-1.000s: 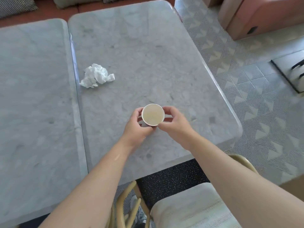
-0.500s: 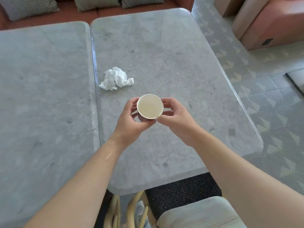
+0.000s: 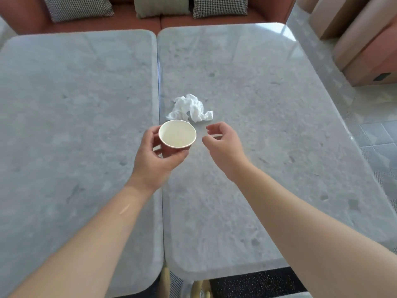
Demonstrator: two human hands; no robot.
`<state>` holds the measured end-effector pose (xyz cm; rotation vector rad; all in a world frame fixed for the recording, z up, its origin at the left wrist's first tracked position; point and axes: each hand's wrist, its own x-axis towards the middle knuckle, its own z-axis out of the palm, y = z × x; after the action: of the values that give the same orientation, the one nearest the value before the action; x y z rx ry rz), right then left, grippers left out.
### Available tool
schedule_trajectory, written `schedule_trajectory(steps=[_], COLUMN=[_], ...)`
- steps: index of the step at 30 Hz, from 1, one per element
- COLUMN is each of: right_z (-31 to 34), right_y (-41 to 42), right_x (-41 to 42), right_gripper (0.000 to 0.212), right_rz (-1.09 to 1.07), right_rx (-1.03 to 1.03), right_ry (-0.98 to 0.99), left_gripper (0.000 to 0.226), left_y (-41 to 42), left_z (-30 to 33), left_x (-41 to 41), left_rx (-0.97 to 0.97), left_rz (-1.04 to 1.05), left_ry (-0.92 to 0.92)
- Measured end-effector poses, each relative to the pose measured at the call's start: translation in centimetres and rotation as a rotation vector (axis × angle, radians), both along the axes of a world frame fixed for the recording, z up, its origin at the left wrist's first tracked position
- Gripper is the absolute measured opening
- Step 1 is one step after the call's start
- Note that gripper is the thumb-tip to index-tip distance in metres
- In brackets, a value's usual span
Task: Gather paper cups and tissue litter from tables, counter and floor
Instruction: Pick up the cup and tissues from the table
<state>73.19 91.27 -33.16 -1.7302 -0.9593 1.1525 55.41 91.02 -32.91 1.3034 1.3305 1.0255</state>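
1. Head view: your left hand [image 3: 158,157] grasps a white paper cup [image 3: 177,134], fingers curled round its side and thumb under its near edge. The cup is upright with its mouth facing the camera, and nothing shows inside.
2. You hold the cup above the counter [image 3: 257,147], near the seam where the two grey marble tops meet.
3. Your right hand [image 3: 223,145] is released: it hangs just beside the cup without touching it, fingers loosely curled and holding nothing.
4. A crumpled white tissue [image 3: 190,108] lies on the right-hand top, close to the seam and just beyond the cup. Neither hand touches it.
5. The left-hand top [image 3: 75,125] butts against the right one.
6. Past the far edges runs a reddish bench seat [image 3: 137,21] with checked cushions [image 3: 79,6] and a plain one between them.
7. Patterned floor tiles [image 3: 378,134] show at the right. Part of a pale wooden chair [image 3: 165,282] shows at the near edge, under the seam.
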Motion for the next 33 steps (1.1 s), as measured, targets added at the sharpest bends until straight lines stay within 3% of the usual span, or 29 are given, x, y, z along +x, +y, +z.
schedule_trajectory(steps=[5, 10, 14, 22, 27, 33], right_z=[-2.7, -4.7, -6.4, -7.1, -6.3, -1.1], right_y=[6.3, 11.6, 13.3, 13.7, 11.9, 9.1], right_x=[-1.2, -3.3, -4.3, -5.4, -5.0, -2.9], right_gripper=[0.038, 0.058, 0.053, 0.023, 0.023, 0.022], right_rz=[0.065, 0.18, 0.381, 0.486, 0.56, 0.493], right_rx=[0.056, 0.057, 0.026, 0.135, 0.169, 0.238], right_ry=[-0.463, -0.74, -0.951, -0.935, -0.953, -0.787], left_gripper=[0.068, 0.063, 0.065, 0.068, 0.065, 0.065], left_y=[1.8, 2.6, 2.6, 3.0, 2.6, 2.2], left_z=[-0.8, -1.9, -2.8, -4.1, -4.4, -3.8], left_x=[-1.9, -3.5, -4.3, -5.4, -5.4, -5.0], left_rx=[0.002, -0.005, -0.022, -0.054, -0.061, -0.073], left_rz=[0.037, 0.078, 0.082, 0.087, 0.103, 0.074], left_ry=[-0.028, -0.036, -0.025, -0.01, 0.011, 0.076])
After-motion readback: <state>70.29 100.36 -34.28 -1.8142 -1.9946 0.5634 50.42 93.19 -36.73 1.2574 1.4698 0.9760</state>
